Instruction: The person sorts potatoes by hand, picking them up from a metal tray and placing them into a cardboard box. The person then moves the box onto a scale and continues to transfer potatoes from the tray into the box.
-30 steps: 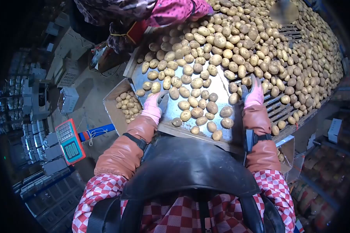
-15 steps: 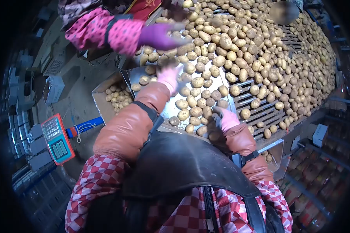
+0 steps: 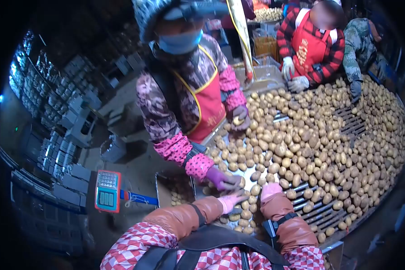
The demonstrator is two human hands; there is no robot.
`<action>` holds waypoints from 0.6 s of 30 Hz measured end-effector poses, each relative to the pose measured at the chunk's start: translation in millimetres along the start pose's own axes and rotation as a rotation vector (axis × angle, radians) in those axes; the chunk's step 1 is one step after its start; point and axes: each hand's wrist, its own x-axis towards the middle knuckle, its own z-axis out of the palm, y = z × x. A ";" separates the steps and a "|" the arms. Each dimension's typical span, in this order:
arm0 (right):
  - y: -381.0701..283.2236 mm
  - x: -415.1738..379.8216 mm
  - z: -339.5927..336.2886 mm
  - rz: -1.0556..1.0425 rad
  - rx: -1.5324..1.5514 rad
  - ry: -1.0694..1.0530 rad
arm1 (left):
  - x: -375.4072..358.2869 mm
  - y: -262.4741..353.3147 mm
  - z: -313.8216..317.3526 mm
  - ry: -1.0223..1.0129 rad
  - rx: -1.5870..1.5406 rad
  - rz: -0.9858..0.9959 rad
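Potatoes [image 3: 281, 150] cover the sorting table, lying thick on the slats and more thinly on a pale metal plate [image 3: 247, 173] in front of me. My left hand [image 3: 232, 201], in a pink glove with grey fingertips, reaches over the plate with its fingers stretched out among potatoes. Close beside it, a co-worker's purple-gloved hand [image 3: 222, 179] is at a potato [image 3: 242, 182]. My right hand [image 3: 270, 190], also pink-gloved, is over the potatoes right of the plate. Its fingers are hidden behind the back of the hand.
A co-worker in a red apron [image 3: 210, 114] stands at the left edge, another potato in the far hand. Two more people are at the far side. Left of the table are a box of potatoes [image 3: 173, 191] and a scale display [image 3: 108, 191]. Dark slats [image 3: 321, 209] lie right.
My view has tilted up, bringing the co-workers into sight. My right hand has moved from the plate's near right corner farther up over the potatoes. My left hand is now beside the co-worker's purple glove.
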 end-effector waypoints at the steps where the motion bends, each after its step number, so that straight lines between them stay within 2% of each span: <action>1: -14.2 -14.8 -26.7 -0.020 -0.061 -0.041 | -1.4 15.1 -21.0 0.013 0.178 0.022; 2: -25.7 -25.6 -52.3 -0.039 -0.125 -0.076 | 6.2 11.7 -20.9 -0.025 0.340 -0.018; 4: -42.7 -48.1 -85.7 -0.066 -0.222 -0.113 | 10.5 8.5 -13.0 -0.018 0.338 -0.033; 6: -40.5 -54.6 -71.1 -0.061 -0.232 -0.116 | 1.5 17.2 -9.7 -0.012 0.322 -0.030; 9: 8.9 -23.9 27.4 0.213 0.313 -0.010 | -1.8 7.4 2.3 0.007 0.180 0.030; 11: 19.4 -27.0 42.6 0.353 0.526 0.183 | -0.2 -0.8 7.8 0.056 0.093 0.189; 12: 29.0 -30.6 63.4 0.371 0.844 0.290 | -1.2 6.8 9.4 0.102 0.189 0.209; 13: 24.7 -38.5 50.3 0.380 1.164 0.394 | -3.8 21.8 5.6 0.106 0.188 0.218; 14: 20.8 -53.1 37.9 0.362 1.509 0.413 | -5.4 37.0 1.5 0.033 0.238 0.191; 15: 23.4 -57.2 33.3 0.419 1.700 0.251 | -3.8 46.4 -2.3 -0.040 0.289 0.167; 16: 21.3 -64.1 30.5 0.393 1.841 0.261 | 0.4 47.6 -3.5 -0.116 0.345 0.235; 17: 18.4 -69.9 25.5 0.358 1.982 0.272 | 8.8 46.6 -4.1 -0.111 0.351 0.244; 18: 19.5 -73.4 27.0 0.359 1.980 0.281 | 12.9 53.7 -8.2 -0.138 0.480 0.255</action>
